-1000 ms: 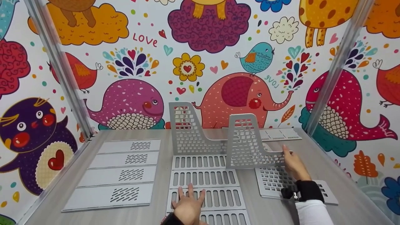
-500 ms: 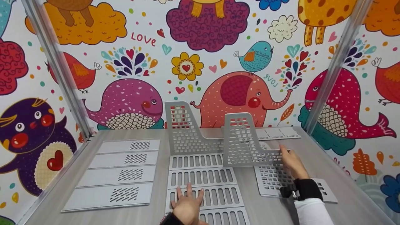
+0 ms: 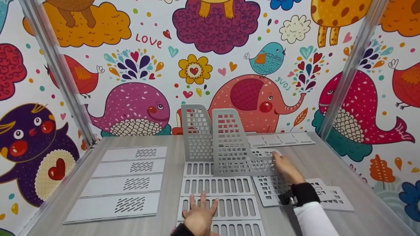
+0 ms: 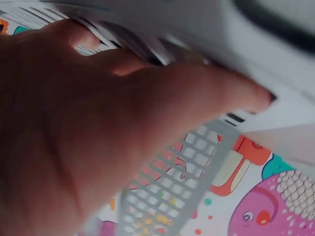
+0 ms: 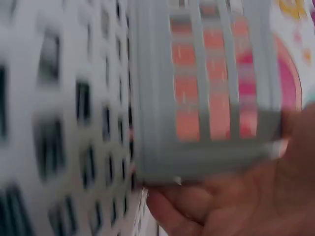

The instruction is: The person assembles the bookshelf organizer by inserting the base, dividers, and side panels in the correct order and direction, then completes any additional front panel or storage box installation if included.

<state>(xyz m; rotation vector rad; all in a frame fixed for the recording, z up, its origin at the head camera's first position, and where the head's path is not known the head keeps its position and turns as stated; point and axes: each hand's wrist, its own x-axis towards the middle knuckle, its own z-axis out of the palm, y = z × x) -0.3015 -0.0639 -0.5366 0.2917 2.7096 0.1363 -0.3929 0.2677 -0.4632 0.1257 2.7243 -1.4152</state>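
Observation:
My left hand [image 3: 200, 214] lies with spread fingers on grey slotted panels [image 3: 216, 186] laid flat in a column. My right hand [image 3: 287, 167] pinches the low right end of an upright grey perforated side panel [image 3: 229, 141], which looks like part of a magazine file. Another upright perforated panel [image 3: 197, 144] of the same shape stands just behind it, partly covered. In the right wrist view, the fingers [image 5: 187, 201] hold the panel's end [image 5: 152, 98] at its edge. The left wrist view shows the left hand [image 4: 98, 123] close up, with an upright perforated panel [image 4: 172, 187] beyond it.
Flat perforated panels [image 3: 339, 198] lie overlapping under and beside my right forearm. On the left, several grey panels with slanted slots [image 3: 131, 183] lie in a column. A pale strip [image 3: 282, 140] lies at the back. Metal posts [image 3: 59, 72] and printed walls enclose the table.
My right hand has moved left with the front upright panel, which now covers more of the rear one. A flat perforated panel beneath has shifted left. My left hand stays on the slotted panels.

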